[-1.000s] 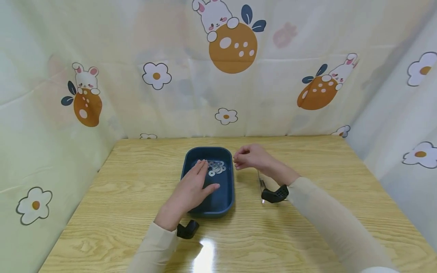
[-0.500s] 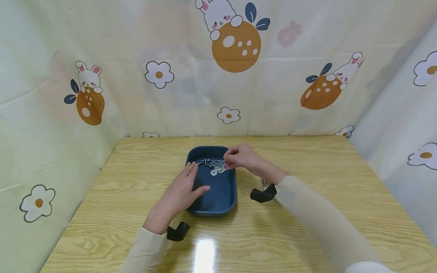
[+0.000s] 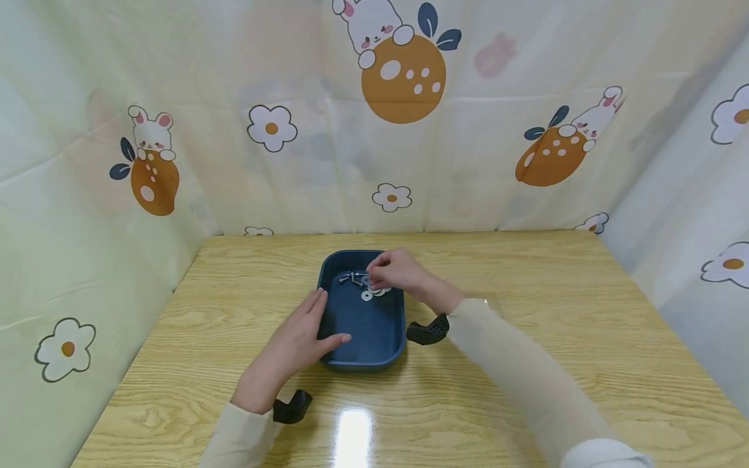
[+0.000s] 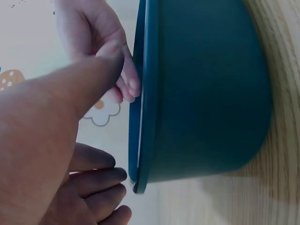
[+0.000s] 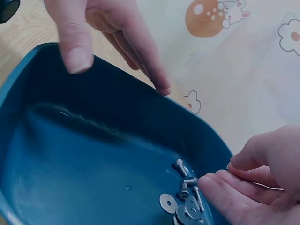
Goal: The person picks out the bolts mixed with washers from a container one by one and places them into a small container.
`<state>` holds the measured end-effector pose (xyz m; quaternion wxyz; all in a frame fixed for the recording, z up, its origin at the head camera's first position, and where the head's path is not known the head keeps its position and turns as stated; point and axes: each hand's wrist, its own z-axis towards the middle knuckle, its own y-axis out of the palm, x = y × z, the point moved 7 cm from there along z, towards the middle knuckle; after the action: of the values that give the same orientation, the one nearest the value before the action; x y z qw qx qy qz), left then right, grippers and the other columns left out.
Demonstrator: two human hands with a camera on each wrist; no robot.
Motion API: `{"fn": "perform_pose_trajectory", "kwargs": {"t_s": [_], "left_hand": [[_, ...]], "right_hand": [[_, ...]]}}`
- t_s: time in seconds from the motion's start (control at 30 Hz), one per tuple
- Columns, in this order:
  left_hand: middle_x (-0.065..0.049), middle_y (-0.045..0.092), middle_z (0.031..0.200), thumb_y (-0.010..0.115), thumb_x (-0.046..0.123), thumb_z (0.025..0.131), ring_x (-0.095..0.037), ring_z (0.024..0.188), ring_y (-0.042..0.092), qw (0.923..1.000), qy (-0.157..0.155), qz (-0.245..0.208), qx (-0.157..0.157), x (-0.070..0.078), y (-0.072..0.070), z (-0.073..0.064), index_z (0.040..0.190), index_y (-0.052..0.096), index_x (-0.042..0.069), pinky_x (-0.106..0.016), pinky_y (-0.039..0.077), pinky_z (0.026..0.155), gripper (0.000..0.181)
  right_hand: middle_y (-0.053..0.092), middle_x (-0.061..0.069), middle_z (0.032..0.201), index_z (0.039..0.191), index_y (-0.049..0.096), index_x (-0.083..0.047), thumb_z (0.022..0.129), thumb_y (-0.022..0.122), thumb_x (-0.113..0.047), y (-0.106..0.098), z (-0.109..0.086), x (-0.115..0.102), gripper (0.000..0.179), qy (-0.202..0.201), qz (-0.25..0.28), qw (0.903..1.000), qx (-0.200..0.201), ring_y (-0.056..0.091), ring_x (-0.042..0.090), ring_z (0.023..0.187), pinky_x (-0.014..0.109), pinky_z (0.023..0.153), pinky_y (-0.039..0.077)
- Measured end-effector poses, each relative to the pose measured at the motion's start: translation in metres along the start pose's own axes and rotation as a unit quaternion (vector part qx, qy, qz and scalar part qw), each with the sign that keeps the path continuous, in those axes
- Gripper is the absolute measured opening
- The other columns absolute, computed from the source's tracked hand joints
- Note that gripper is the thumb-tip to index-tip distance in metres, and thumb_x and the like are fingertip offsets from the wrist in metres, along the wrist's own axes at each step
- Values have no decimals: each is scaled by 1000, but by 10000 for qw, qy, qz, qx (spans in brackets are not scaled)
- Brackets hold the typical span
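Note:
In the head view a dark blue bin stands on the table. Toward its far end lie several metal bolts and flat washers. My left hand is at the bin's left rim, fingers extended and thumb spread over the opening. My right hand reaches over the far right rim, just above the washers. In the right wrist view its fingers are loosely bent beside the bolts, thumb close to the index finger. Nothing held shows there, and part of the washer pile is cut off.
A wood-grain table runs back to a patterned curtain, which also encloses both sides. Black camera mounts sit on both wrists. The right forearm covers part of the table right of the bin.
My right hand has moved left from beside the bin to over its contents. My left hand has drawn back toward the left rim. A clear metal-bearing item is now behind the right arm.

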<state>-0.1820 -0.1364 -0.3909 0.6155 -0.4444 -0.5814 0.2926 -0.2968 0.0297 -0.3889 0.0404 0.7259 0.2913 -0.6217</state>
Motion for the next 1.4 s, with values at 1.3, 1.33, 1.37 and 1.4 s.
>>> {"fn": "perform_pose_trajectory", "kwargs": {"t_s": [1.3, 1.33, 1.37, 1.4], "left_hand": [[-18, 15, 166, 82, 65, 67, -33, 153, 18, 9998, -143, -66, -157, -18, 8, -10, 158, 16, 1, -50, 28, 121, 129], [-18, 15, 166, 82, 65, 67, -33, 153, 19, 9998, -137, -65, -153, -18, 8, -10, 158, 16, 1, -49, 28, 121, 129], [-17, 15, 166, 82, 65, 67, -32, 153, 19, 9997, -146, -59, -163, -18, 8, -10, 158, 15, 1, -49, 28, 122, 130], [-17, 15, 166, 82, 66, 67, -32, 153, 19, 9997, -144, -59, -164, -18, 8, -10, 158, 15, 1, -49, 28, 122, 130]], "right_hand": [[54, 28, 138, 137, 50, 13, 103, 43, -2, 47, 49, 22, 38, 527, 635, 9965, -144, 58, 36, 125, 38, 105, 50], [55, 27, 137, 136, 50, 13, 102, 43, -2, 48, 50, 22, 38, 529, 633, 9965, -119, 59, 35, 124, 38, 105, 50], [56, 27, 137, 136, 51, 13, 102, 44, -2, 49, 51, 22, 37, 527, 645, 9965, -100, 59, 35, 124, 38, 104, 51], [56, 27, 137, 135, 51, 13, 102, 44, -2, 50, 52, 22, 37, 520, 666, 9964, -92, 59, 35, 124, 38, 104, 51]]}}
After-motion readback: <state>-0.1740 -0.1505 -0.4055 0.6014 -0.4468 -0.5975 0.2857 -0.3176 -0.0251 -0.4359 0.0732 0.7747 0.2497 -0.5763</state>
